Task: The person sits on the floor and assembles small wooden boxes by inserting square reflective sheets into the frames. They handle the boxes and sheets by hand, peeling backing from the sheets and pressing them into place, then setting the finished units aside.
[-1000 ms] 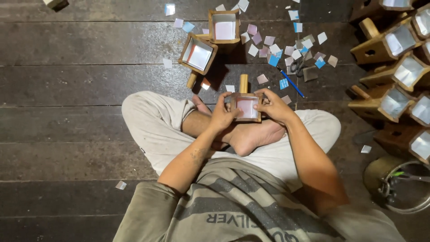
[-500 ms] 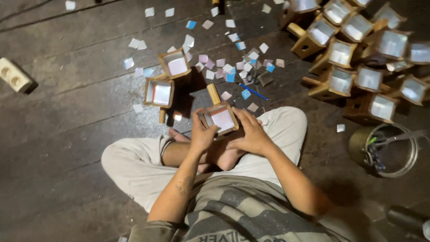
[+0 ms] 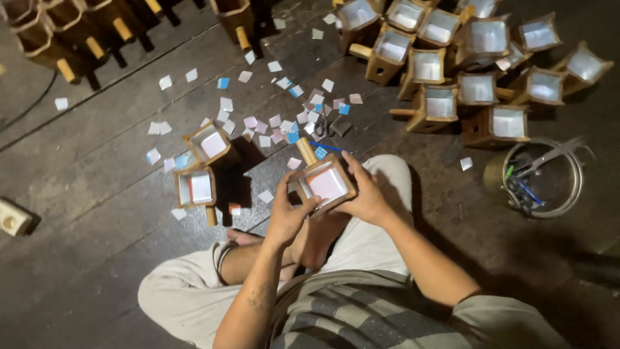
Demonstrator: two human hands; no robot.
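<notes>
A person sits cross-legged on a dark plank floor [image 3: 84, 245]. Both hands hold a small wooden box [image 3: 326, 183] with a pale lining above the lap. The left hand [image 3: 287, 216] pinches its near left corner; the right hand [image 3: 367, 197] wraps its right side, grip pressed tight. Judged best: keep the box level and steady, pressing the lining flat into the corners. Paper squares [image 3: 278, 123] lie scattered ahead.

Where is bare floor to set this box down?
Bare dark plank floor lies between the white wall socket and the left knee. Crowded: paper squares ahead, lined wooden boxes and the round metal tin to the right.
</notes>
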